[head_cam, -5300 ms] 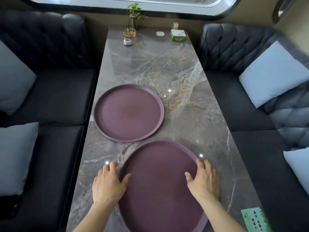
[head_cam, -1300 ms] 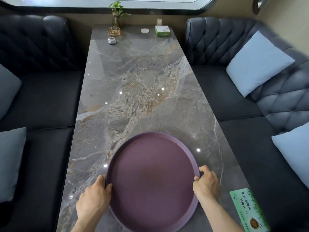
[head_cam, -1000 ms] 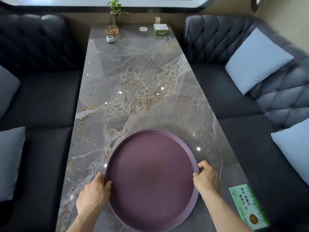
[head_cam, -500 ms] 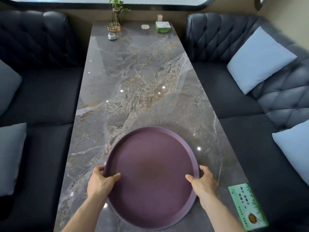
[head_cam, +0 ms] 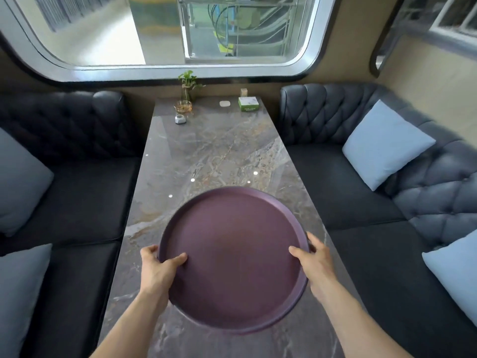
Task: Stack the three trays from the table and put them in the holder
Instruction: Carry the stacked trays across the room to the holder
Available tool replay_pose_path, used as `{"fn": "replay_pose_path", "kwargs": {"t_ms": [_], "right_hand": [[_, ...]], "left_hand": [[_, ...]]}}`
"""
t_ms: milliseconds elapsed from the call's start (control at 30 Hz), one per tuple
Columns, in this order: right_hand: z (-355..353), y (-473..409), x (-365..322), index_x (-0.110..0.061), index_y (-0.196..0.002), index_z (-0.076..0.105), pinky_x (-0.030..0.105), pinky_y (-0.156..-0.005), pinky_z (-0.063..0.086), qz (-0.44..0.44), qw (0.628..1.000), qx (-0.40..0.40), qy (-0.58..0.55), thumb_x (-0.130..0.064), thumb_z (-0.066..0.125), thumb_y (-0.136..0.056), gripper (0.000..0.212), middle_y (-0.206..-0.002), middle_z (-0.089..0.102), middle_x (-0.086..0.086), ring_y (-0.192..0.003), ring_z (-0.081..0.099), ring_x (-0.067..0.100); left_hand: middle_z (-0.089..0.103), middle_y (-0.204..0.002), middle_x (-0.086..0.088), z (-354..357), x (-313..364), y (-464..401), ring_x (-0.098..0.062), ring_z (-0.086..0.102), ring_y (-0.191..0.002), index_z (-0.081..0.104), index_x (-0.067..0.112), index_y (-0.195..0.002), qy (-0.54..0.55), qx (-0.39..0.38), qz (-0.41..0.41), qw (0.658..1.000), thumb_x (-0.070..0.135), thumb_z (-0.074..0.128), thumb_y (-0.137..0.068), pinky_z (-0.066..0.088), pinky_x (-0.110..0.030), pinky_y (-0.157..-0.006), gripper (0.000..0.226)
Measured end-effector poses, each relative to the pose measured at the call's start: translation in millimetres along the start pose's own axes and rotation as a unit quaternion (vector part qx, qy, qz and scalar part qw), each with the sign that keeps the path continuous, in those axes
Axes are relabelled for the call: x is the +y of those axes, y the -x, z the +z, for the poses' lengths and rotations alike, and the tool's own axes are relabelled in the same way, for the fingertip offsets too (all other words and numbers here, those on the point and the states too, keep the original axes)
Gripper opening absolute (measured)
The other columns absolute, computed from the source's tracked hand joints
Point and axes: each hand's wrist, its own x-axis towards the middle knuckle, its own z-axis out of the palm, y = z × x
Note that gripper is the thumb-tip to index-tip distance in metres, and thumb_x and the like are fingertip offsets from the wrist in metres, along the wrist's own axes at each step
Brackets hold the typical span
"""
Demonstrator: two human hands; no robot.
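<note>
The purple trays [head_cam: 232, 257] are held between both hands over the near part of the table [head_cam: 206, 156]. They look like a stack, as a second rim shows under the top one at the near right edge, but how many are in it I cannot tell. The left hand [head_cam: 157, 270] grips the left rim: its thumb [head_cam: 178, 259] lies on the inside of the top tray, and the other fingers are curled under the edge, out of sight. The right hand [head_cam: 316, 264] grips the right rim in the same way, with the thumb [head_cam: 296, 251] on the inside and the fingers wrapped around the outside of the rim. Both hands are closed on the stack, one on each side.

Beyond the fingertips, past the far rim, the marble table runs bare toward the window [head_cam: 165, 32]. At that far end stand a small plant [head_cam: 189, 85], a glass dish [head_cam: 182, 107], a small grey thing [head_cam: 180, 119], a white pad [head_cam: 224, 103] and a green box [head_cam: 248, 103]. Outside the left hand is a dark sofa [head_cam: 72, 192] with grey cushions [head_cam: 20, 182]. Outside the right hand is another dark sofa [head_cam: 361, 223] with light blue cushions [head_cam: 387, 143]
</note>
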Motion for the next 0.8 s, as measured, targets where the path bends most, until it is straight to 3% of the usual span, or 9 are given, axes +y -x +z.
{"fn": "replay_pose_path", "kwargs": {"t_ms": [67,167,300,400,500,667,800], "right_hand": [[-0.5,-2.6,-32.2,-0.027,-0.145,0.048,0.047,-0.107,0.049,-0.025,1.000,0.002,-0.007,-0.019,0.078,-0.081,0.071,-0.143,0.057,-0.001,-0.123,0.060,0.025],[-2.1,3.2,-82.4,-0.025,-0.138,0.057,0.038,-0.099,0.053,-0.081,0.997,0.013,0.005,-0.019,0.073,-0.087,0.054,-0.120,0.068,-0.007,-0.109,0.067,0.020],[-1.7,22.7,-145.7,-0.019,-0.125,0.061,0.039,-0.094,0.054,-0.146,0.989,0.028,-0.007,-0.018,0.066,-0.092,0.034,-0.105,0.069,-0.007,-0.098,0.067,0.020],[-0.4,50.6,-185.9,-0.022,-0.138,0.046,0.044,-0.101,0.051,-0.169,0.985,0.026,-0.024,-0.029,0.064,-0.094,0.048,-0.124,0.058,0.000,-0.110,0.059,0.023],[-0.8,81.9,-211.6,-0.021,-0.145,0.038,0.045,-0.103,0.049,-0.193,0.981,0.014,-0.025,-0.036,0.063,-0.095,0.059,-0.133,0.051,0.000,-0.117,0.055,0.024],[7.7,135.4,-227.9,-0.020,-0.142,0.049,0.046,-0.098,0.055,-0.229,0.973,0.034,-0.016,-0.034,0.063,-0.094,0.051,-0.130,0.062,0.003,-0.112,0.063,0.025],[12.2,180.5,-226.2,-0.017,-0.133,0.059,0.036,-0.082,0.054,-0.238,0.970,0.050,-0.018,-0.024,0.060,-0.097,0.037,-0.117,0.067,0.002,-0.096,0.065,0.019]], "left_hand": [[0.063,-0.118,-0.009,0.5,35.7,2.8,-0.033,0.066,-0.100,0.041,0.023,-0.126,0.016,-0.001,0.023,1.000,0.016,0.086,-0.071,0.055,-0.056,-0.089,0.072],[0.064,-0.117,-0.013,-2.8,86.5,7.1,-0.033,0.067,-0.097,0.041,0.017,-0.128,0.029,0.000,0.074,0.997,0.014,0.085,-0.071,0.056,-0.055,-0.088,0.072],[0.063,-0.119,-0.007,-18.8,146.7,20.8,-0.024,0.066,-0.097,0.042,0.016,-0.138,0.047,-0.010,0.150,0.988,0.011,0.082,-0.076,0.055,-0.043,-0.086,0.075],[0.058,-0.129,0.001,-37.6,181.2,34.4,-0.023,0.061,-0.111,0.041,0.026,-0.147,0.059,-0.027,0.200,0.978,0.011,0.080,-0.077,0.052,-0.041,-0.094,0.081],[0.064,-0.125,-0.004,-61.6,206.7,49.8,-0.024,0.064,-0.106,0.048,0.023,-0.143,0.071,-0.035,0.239,0.968,0.006,0.078,-0.076,0.052,-0.039,-0.090,0.075],[0.069,-0.113,-0.006,-110.2,227.2,74.9,-0.025,0.068,-0.095,0.056,0.021,-0.134,0.088,-0.052,0.259,0.961,0.003,0.078,-0.075,0.056,-0.037,-0.079,0.066],[0.070,-0.106,-0.005,-143.6,224.5,91.2,-0.025,0.070,-0.090,0.057,0.018,-0.131,0.091,-0.060,0.260,0.960,0.002,0.078,-0.074,0.057,-0.039,-0.078,0.063]]}}
